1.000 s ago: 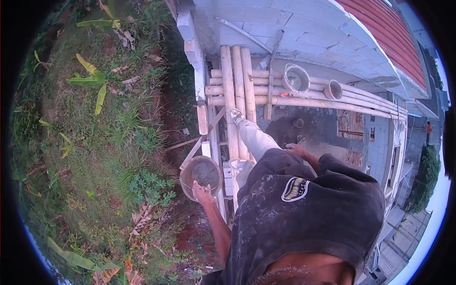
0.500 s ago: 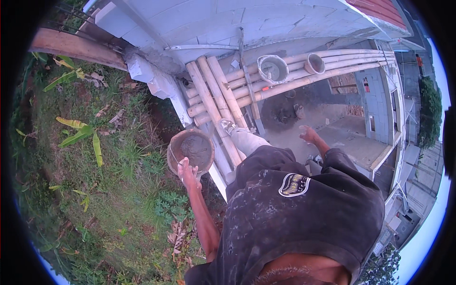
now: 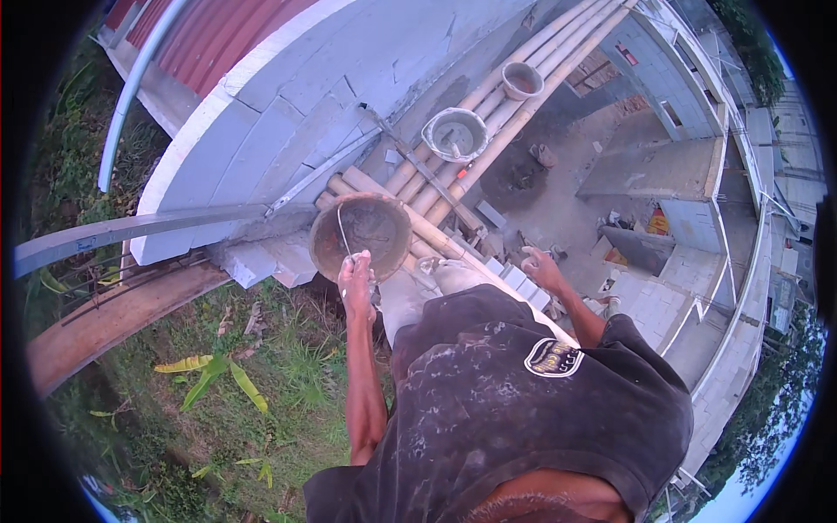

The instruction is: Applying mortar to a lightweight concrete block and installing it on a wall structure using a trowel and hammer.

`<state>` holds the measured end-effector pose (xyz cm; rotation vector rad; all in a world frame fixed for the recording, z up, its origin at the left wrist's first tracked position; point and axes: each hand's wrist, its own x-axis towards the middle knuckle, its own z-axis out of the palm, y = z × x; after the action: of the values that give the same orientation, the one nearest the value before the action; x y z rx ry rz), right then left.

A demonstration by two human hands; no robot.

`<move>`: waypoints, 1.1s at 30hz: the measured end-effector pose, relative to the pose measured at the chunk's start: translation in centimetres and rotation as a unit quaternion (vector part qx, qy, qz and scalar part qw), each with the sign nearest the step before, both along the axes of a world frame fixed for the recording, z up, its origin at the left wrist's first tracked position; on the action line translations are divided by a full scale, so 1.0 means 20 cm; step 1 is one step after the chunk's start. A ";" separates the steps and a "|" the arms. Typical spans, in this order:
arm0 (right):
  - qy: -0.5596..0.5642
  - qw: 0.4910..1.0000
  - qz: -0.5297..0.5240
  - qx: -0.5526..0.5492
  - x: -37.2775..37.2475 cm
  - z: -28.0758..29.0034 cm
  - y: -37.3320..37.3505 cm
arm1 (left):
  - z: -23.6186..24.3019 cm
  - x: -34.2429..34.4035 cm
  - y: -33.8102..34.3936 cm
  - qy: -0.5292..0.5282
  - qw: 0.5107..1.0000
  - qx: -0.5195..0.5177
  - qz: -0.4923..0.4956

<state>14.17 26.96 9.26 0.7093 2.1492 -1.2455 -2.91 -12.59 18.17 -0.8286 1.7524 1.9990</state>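
Note:
My left hand (image 3: 356, 283) is closed round the thin wire handle of a round bucket (image 3: 327, 253). Grey wet residue, like mortar, coats the inside of that bucket. It appears over the near ends of the bamboo poles (image 3: 427, 234), in front of my feet; whether it hangs or touches them I cannot tell. Out to the right, my right hand (image 3: 542, 268) is empty, its fingers loosely apart above the room below. My shoes and pale trouser legs show on the poles, partly covered by my dark shirt.
Two more buckets stand along the poles: a pale-rimmed one (image 3: 455, 135) with grey mix and a smaller brown one (image 3: 523, 80). A block wall (image 3: 288, 122) borders the poles. Grassy ground (image 3: 296, 392) lies far below on the left, a concrete floor (image 3: 558, 187) below right.
My view and body have turned toward the wall. The bucket in my left hand has moved from over the grass to over the pole ends; my right hand stays empty.

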 end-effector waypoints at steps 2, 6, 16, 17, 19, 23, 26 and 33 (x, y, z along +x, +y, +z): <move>0.056 0.996 -0.030 -0.058 -0.20 0.04 -0.26 | -0.02 -0.18 0.01 0.034 0.997 0.021 -0.071; 0.131 0.988 -0.037 -0.070 -0.58 0.15 -0.72 | -0.08 -0.51 0.05 0.027 0.981 0.008 -0.190; -0.004 0.984 -0.170 -0.042 -0.38 0.05 -1.06 | -0.76 -0.89 0.33 -0.039 0.904 -0.033 -0.425; -0.011 0.982 -0.182 -0.050 -0.33 0.01 -1.08 | -0.89 -0.91 0.36 -0.037 0.899 -0.055 -0.433; -0.040 0.976 -0.207 -0.063 -0.25 -0.10 -1.11 | -1.15 -0.96 0.41 -0.029 0.898 -0.063 -0.434; -0.107 0.963 -0.235 -0.070 -0.19 -0.40 -1.09 | -1.76 -1.07 0.50 -0.054 0.871 -0.085 -0.480; -0.108 0.982 -0.152 0.016 -0.33 -0.75 -0.95 | -2.15 -1.08 0.57 -0.040 0.872 -0.073 -0.482; 0.049 0.955 0.053 0.286 -1.31 -1.78 -0.34 | -2.78 -1.05 0.47 -0.085 0.883 -0.079 -0.455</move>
<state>-11.94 20.17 -26.26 0.7531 2.6219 -0.6021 -23.87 -3.11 -37.36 -0.1212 1.7367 1.1313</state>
